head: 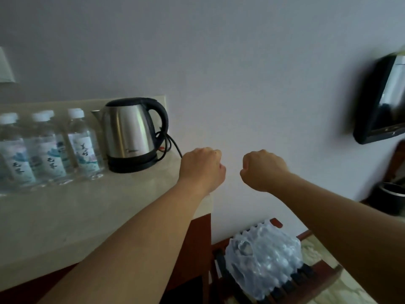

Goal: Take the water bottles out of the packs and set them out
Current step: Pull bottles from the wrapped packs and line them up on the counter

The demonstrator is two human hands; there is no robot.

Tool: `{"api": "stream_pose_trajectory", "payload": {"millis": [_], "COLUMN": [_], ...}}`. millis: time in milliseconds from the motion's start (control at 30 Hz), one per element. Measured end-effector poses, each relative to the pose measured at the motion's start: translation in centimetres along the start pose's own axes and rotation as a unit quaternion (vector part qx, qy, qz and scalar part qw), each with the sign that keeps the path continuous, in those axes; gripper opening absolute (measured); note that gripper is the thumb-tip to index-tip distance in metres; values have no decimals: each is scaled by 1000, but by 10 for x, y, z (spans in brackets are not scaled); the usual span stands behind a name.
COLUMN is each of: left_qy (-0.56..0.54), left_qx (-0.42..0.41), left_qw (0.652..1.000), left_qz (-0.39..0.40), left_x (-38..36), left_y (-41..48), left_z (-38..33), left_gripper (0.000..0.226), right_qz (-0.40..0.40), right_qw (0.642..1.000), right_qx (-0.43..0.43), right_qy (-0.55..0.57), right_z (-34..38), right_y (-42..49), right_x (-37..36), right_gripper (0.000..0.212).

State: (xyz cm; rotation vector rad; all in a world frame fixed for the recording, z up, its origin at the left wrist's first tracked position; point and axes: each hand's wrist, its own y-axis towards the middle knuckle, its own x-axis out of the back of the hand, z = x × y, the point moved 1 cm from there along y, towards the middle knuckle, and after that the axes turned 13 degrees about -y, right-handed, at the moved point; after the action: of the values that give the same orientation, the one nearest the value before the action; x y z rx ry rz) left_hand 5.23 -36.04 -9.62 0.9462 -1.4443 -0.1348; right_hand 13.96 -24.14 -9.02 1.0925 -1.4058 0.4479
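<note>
Several clear water bottles with white caps and blue-green labels stand in a row on the pale countertop at the left. A shrink-wrapped pack of bottles lies on a dark slatted wooden rack below and to the right of the counter. My left hand hovers in a fist over the counter's right end, holding nothing. My right hand is also a fist, raised in front of the wall, holding nothing. Both hands are well above the pack.
A steel electric kettle on a black base stands right of the bottles, its cord trailing off the counter. A wall-mounted screen hangs at the right. A dark round bin stands below it. A plain wall is straight ahead.
</note>
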Motion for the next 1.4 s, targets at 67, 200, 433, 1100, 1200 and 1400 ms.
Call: {"api": "stream_pose_trajectory", "payload": {"millis": [67, 200, 433, 1100, 1200, 1400], "left_qy": [1, 2, 9, 41, 37, 23], "left_qx": [-3, -6, 4, 180, 198, 225], "left_qw": [1000, 1000, 998, 979, 972, 952], "left_qz": [9, 30, 64, 89, 121, 207], "left_x": [-11, -36, -76, -233, -268, -342], "left_y": [20, 48, 76, 132, 113, 70], "left_z": [3, 9, 9, -44, -52, -46], "left_gripper": [17, 17, 16, 12, 14, 14], "right_qz": [6, 13, 20, 46, 86, 166], "right_qw": [1000, 1000, 1000, 985, 976, 958], "right_qx": [-15, -28, -15, 168, 201, 233], "right_qy": [0, 0, 4, -4, -2, 3], "right_z": [-9, -21, -40, -140, -144, -135], "right_y": [17, 44, 82, 188, 181, 164], "right_x": [-6, -21, -46, -179, -223, -312], "right_gripper": [23, 23, 24, 25, 27, 26]}}
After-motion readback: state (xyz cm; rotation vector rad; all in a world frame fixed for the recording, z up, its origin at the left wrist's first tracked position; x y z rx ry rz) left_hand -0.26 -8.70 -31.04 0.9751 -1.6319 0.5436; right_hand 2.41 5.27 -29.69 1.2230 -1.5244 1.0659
